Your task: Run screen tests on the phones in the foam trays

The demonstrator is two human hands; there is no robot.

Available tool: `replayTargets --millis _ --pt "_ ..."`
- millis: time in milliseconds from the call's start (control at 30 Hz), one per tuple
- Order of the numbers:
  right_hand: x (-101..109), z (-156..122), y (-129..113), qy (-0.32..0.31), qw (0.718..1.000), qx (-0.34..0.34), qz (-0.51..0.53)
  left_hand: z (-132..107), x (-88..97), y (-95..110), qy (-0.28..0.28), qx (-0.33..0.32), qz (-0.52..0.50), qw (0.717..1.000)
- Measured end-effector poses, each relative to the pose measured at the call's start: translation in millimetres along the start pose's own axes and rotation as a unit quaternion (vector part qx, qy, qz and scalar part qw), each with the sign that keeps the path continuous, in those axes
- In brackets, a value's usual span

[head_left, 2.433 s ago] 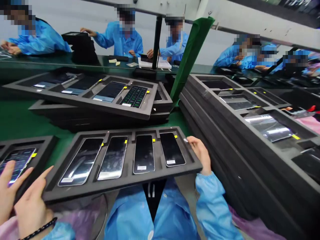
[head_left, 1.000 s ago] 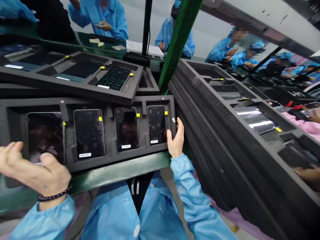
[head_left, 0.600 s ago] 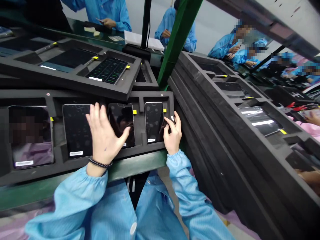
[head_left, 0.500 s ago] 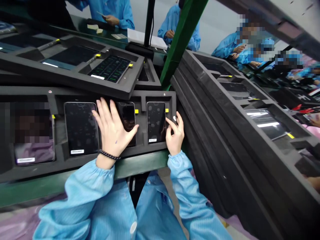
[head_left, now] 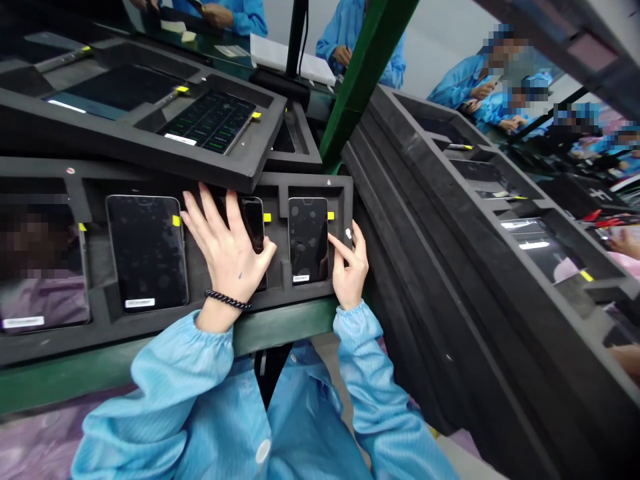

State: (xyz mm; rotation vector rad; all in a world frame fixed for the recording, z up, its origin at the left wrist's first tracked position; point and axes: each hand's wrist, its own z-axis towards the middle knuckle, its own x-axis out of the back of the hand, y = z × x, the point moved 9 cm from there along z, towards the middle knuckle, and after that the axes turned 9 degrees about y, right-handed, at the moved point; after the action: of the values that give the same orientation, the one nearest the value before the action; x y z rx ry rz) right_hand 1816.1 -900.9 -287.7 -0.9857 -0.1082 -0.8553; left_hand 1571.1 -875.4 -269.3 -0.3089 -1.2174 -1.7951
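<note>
A dark foam tray lies at the green table's near edge and holds several black phones with yellow tabs. My left hand rests flat with spread fingers over the third phone. My right hand sits at the tray's right rim, its forefinger touching the edge of the rightmost phone and the other fingers curled. It holds nothing. Another phone lies to the left of my left hand.
A second foam tray with a lit phone overlaps the near tray's back edge. A tall stack of foam trays stands at the right. A green post rises behind. Several people in blue coats work beyond.
The tray went from held off the table's edge to lying on it. My left hand swung from the tray's left end onto the third phone. My right hand moved to the rightmost phone's edge.
</note>
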Motion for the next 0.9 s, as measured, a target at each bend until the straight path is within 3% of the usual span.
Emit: replayTargets --millis 233,367,500,700,900 --pt "-0.9 0.2 -4.7 0.001 1.000 0.014 -0.019 1.8 3.3 1.7 -0.010 0.000 -0.008 1.000" --pt "5.4 -0.6 -8.5 0.021 0.999 0.018 -0.039 -7.3 37.0 -5.6 0.007 -0.015 -0.019 1.000" --pt "8.6 -5.5 -15.3 0.025 0.997 0.043 -0.055 -36.1 67.9 -23.3 0.036 -0.030 -0.009 0.999" --pt "0.2 -14.5 -34.1 0.000 0.990 0.119 -0.079 -74.0 59.0 -40.0 0.035 -0.065 0.008 0.997" --pt "2.2 -17.1 -33.6 -0.013 0.990 0.135 -0.047 -77.2 57.1 -32.9 0.035 -0.097 -0.018 0.995"
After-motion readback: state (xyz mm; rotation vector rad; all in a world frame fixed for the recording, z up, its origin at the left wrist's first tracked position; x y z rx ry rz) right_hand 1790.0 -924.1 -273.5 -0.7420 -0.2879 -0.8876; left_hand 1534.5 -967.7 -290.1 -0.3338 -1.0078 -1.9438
